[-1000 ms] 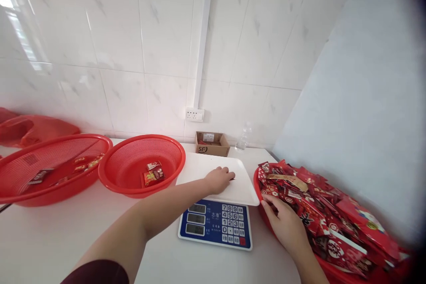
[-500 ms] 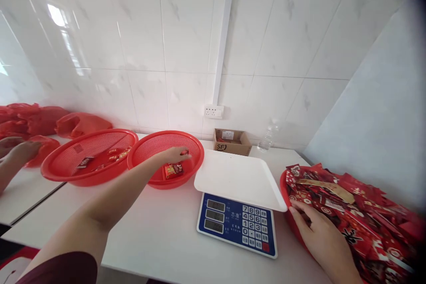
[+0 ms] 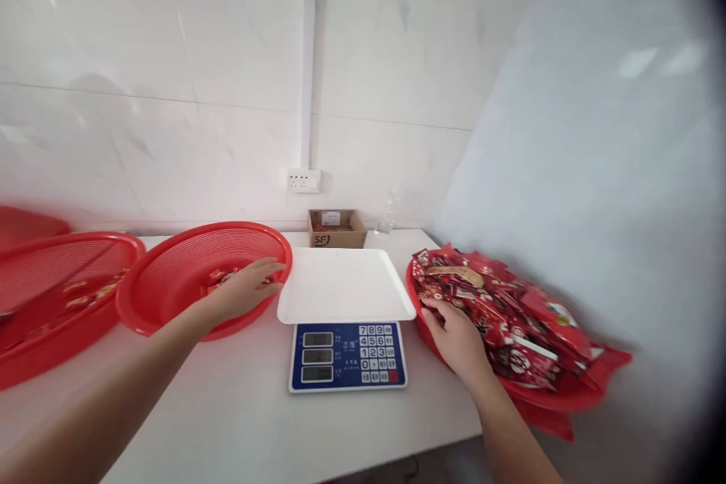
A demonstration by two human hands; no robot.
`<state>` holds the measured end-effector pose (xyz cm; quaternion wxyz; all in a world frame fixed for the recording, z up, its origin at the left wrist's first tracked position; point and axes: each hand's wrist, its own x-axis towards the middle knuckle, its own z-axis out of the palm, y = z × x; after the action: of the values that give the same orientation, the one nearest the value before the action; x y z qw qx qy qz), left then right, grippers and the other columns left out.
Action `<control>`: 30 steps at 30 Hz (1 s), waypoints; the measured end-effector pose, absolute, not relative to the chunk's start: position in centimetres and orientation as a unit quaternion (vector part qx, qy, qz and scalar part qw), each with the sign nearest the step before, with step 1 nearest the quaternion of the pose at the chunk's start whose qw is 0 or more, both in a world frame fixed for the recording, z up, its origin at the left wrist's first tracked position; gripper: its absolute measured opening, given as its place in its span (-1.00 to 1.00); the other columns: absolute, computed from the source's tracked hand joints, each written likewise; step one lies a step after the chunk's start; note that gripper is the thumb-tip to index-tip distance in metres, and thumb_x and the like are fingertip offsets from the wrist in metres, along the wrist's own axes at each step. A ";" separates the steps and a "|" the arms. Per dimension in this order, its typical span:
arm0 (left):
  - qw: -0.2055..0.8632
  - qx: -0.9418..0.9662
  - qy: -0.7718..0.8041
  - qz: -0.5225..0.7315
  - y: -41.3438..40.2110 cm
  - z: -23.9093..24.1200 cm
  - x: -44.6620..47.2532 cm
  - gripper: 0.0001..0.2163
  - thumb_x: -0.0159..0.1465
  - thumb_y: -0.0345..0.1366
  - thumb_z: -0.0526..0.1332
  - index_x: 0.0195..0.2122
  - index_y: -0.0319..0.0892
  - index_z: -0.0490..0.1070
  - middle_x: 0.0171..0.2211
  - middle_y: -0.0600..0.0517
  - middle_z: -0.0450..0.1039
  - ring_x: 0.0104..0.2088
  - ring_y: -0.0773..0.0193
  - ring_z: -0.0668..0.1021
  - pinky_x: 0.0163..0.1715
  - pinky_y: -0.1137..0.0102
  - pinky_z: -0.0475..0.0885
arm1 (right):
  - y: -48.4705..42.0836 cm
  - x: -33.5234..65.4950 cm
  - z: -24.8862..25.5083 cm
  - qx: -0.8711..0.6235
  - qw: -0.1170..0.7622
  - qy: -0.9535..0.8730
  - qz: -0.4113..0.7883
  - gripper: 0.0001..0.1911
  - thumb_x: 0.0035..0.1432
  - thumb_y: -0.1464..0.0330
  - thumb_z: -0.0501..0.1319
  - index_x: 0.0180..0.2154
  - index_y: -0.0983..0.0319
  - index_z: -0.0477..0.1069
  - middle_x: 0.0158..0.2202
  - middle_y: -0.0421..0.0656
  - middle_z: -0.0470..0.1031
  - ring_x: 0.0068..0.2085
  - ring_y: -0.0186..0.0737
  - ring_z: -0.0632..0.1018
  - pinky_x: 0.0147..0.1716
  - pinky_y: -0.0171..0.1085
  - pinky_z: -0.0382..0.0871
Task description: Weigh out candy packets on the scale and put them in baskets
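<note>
My left hand [image 3: 243,290] hovers over the right side of a red mesh basket [image 3: 170,295], fingers stretched out with nothing in them. A few red packets [image 3: 221,277] lie in that basket just behind the hand. My right hand [image 3: 457,336] rests on the near rim of a red basket [image 3: 544,393] heaped with several red snack packets [image 3: 499,310], fingers spread on the packets. Between the hands stands a blue digital scale [image 3: 347,355] with a white weighing tray [image 3: 345,283] that has nothing on it.
A second red mesh basket [image 3: 51,295] with packets sits at the far left. A small cardboard box [image 3: 336,228] and a clear plastic bottle [image 3: 387,218] stand by the tiled wall under a socket [image 3: 303,181]. A white panel closes off the right side.
My left hand went from the scale tray into the red mesh basket and now hangs open above it. The right hand stayed at the packet basket. The view swung left, then right.
</note>
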<state>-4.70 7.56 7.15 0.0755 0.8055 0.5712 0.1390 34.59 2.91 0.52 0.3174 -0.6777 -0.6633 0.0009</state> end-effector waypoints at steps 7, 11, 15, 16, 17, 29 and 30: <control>0.149 0.851 0.454 0.219 4.3 4.0 1.3 -0.63 0.30 -0.11 0.04 0.11 -0.01 0.30 0.23 0.03 0.19 0.24 0.16 0.22 0.18 0.23 0.18 | 4.2 35.4 2.1 -0.745 0.170 -0.645 -0.029 -0.64 0.11 0.36 0.05 -0.06 0.20 0.44 -0.02 -0.04 0.49 -0.08 -0.08 0.52 -0.16 -0.18 0.36; 0.169 0.849 0.441 0.235 4.8 2.8 2.1 -0.65 0.29 -0.19 0.09 0.10 -0.04 0.31 0.21 -0.02 0.24 0.23 0.15 0.23 0.18 0.20 0.20 | 4.8 35.9 3.5 -0.771 0.128 -0.624 -0.034 -0.76 0.10 0.40 0.05 -0.29 0.16 0.49 -0.28 -0.09 0.57 -0.24 -0.11 0.55 -0.33 -0.24 0.32; 0.188 0.839 0.442 0.255 5.3 3.2 1.8 -0.65 0.29 -0.19 0.09 0.10 -0.05 0.31 0.18 -0.04 0.28 0.22 0.13 0.26 0.16 0.16 0.22 | 5.3 36.2 5.6 -0.796 0.196 -0.571 -0.033 -0.78 0.11 0.36 0.05 -0.33 0.17 0.47 -0.30 -0.11 0.57 -0.27 -0.11 0.54 -0.31 -0.22 0.31; 0.192 0.837 0.442 0.261 5.3 3.3 1.7 -0.65 0.29 -0.18 0.08 0.10 -0.06 0.32 0.17 -0.05 0.29 0.21 0.12 0.27 0.15 0.15 0.23 | 5.4 36.1 6.1 -0.792 0.228 -0.566 -0.032 -0.79 0.10 0.35 0.06 -0.33 0.17 0.47 -0.28 -0.11 0.57 -0.25 -0.12 0.54 -0.28 -0.21 0.32; 0.195 0.835 0.441 0.267 5.3 3.4 1.7 -0.65 0.29 -0.18 0.08 0.10 -0.06 0.32 0.17 -0.06 0.29 0.21 0.10 0.28 0.15 0.14 0.23 | 5.6 35.9 6.5 -0.781 0.263 -0.566 -0.027 -0.80 0.09 0.35 0.07 -0.33 0.17 0.47 -0.26 -0.12 0.56 -0.24 -0.13 0.54 -0.25 -0.21 0.32; 0.157 0.841 0.433 0.283 6.6 2.6 1.4 -0.62 0.29 -0.23 0.09 0.13 -0.11 0.28 0.16 -0.09 0.30 0.21 0.05 0.26 0.14 0.12 0.23 | 10.5 24.5 4.3 -0.576 0.433 -0.618 0.314 -0.71 0.03 0.31 0.17 -0.16 0.21 0.44 -0.11 -0.09 0.53 -0.27 -0.23 0.56 -0.25 -0.18 0.46; 0.149 0.841 0.438 0.280 6.7 2.5 1.2 -0.61 0.28 -0.23 0.09 0.14 -0.12 0.27 0.17 -0.10 0.29 0.23 0.03 0.24 0.14 0.10 0.22 | 10.7 24.2 4.3 -0.583 0.408 -0.645 0.279 -0.67 0.05 0.32 0.17 -0.09 0.20 0.42 -0.03 -0.07 0.49 -0.20 -0.21 0.55 -0.19 -0.16 0.45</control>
<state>1.24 6.72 2.52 0.1490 0.8414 0.4377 0.2796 24.23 10.72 4.27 0.4084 -0.5825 -0.6450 0.2791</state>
